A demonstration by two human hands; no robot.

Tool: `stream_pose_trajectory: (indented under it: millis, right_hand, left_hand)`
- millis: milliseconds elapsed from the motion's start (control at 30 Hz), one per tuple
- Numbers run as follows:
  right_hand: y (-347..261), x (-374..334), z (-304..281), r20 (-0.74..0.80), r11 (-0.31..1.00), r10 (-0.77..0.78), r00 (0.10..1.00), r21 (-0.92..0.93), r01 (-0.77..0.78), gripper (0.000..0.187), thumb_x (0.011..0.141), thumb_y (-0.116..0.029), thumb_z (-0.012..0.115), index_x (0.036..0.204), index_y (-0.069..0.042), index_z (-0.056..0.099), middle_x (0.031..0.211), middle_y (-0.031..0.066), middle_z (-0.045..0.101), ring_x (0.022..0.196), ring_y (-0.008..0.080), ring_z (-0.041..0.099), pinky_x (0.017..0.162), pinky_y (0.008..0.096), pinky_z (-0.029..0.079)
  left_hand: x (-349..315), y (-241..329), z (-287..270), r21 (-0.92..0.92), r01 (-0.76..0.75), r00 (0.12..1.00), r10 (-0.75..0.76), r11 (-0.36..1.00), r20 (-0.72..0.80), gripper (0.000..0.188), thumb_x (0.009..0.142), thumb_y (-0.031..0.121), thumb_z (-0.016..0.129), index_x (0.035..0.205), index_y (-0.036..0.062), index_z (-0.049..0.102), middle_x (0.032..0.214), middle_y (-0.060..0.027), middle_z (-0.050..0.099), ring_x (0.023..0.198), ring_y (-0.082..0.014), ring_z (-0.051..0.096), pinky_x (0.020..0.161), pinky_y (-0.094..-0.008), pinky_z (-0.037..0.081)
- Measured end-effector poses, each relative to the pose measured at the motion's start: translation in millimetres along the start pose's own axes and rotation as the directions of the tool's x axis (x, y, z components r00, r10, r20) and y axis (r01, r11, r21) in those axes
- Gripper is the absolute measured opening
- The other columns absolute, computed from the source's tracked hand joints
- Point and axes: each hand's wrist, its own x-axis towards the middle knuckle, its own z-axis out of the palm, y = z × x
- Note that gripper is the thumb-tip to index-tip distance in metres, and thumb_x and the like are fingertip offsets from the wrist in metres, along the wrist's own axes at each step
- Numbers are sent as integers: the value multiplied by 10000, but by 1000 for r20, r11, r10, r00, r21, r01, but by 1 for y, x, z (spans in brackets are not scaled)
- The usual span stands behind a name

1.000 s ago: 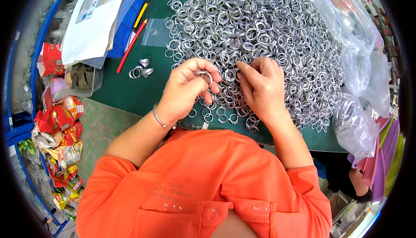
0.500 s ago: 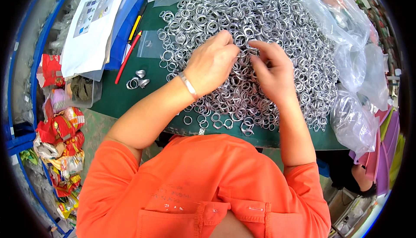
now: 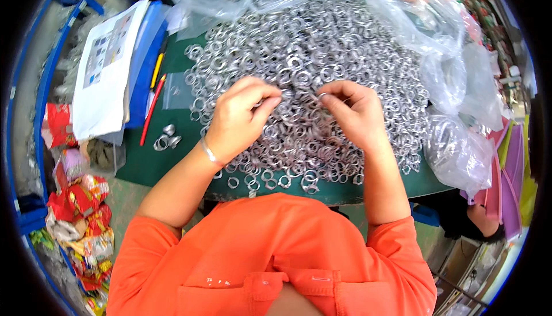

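Note:
A broad heap of silver metal rings (image 3: 310, 46) covers the middle of the green table. Over its near left part, my left hand (image 3: 241, 112) is closed in a pinch with thumb and forefinger together. Whatever those fingertips hold is too small to make out. My right hand (image 3: 357, 112) hovers over the heap's centre, thumb and forefinger pinched on a ring (image 3: 320, 96) that shows as a thin bright rim. Between the two hands lie more loose rings, partly smeared by motion. A row of single rings (image 3: 268, 175) lies along the table's near edge.
Left of the heap are a small zip bag (image 3: 175, 90), a red pencil (image 3: 152, 110), three larger rings (image 3: 167, 138) and papers (image 3: 103, 66) on a blue folder. Clear plastic bags (image 3: 460, 149) line the right and far sides. Another person's arm (image 3: 482, 219) shows at right.
My hands have come apart, the left moving left and nearer me. The right hand's spread fingers have closed into a pinch on a ring. The whole view has shifted slightly.

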Motion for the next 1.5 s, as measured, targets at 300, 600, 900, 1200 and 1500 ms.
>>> stream_pose_trajectory:
  millis: [300,600,900,1200,1500]
  right_hand:
    - [11,11,-22,212,505,272,939,799,-326,144,840,-12,561,973,23,606,709,72,603,469,47,432,354,164,273]
    - [11,17,-18,248,328,75,966,909,-258,80,816,-69,523,890,-45,508,818,117,607,635,181,620,356,221,381]
    - [-11,30,17,72,906,-41,997,-418,67,213,752,-131,590,933,-24,624,720,186,621,656,325,617,609,400,487]
    - [-8,20,16,-67,983,-126,990,-146,115,71,767,-94,618,786,-25,610,692,150,612,636,325,611,568,389,482]
    - [-6,14,2,38,934,136,990,329,-140,96,823,-88,641,835,3,613,603,-42,545,488,15,467,402,177,356]
  left_hand:
    - [6,-5,4,96,14,1000,-16,995,17,96,782,-18,618,870,10,645,819,-96,594,707,-190,590,578,-264,466]
    - [30,-17,18,270,44,999,-49,962,12,130,744,75,686,840,18,619,798,-90,591,658,-230,583,600,-299,466]
    - [24,-4,1,-292,494,864,-499,819,63,110,806,68,665,906,30,638,770,-5,633,635,-49,553,526,-199,441]
    - [17,-3,-7,-714,605,742,-574,353,346,243,838,70,616,1063,-11,572,872,-105,649,683,-136,621,539,-217,493]
    - [12,1,-11,-698,643,714,-576,316,397,260,824,58,605,1077,5,585,938,-93,634,668,-76,558,448,-187,439]
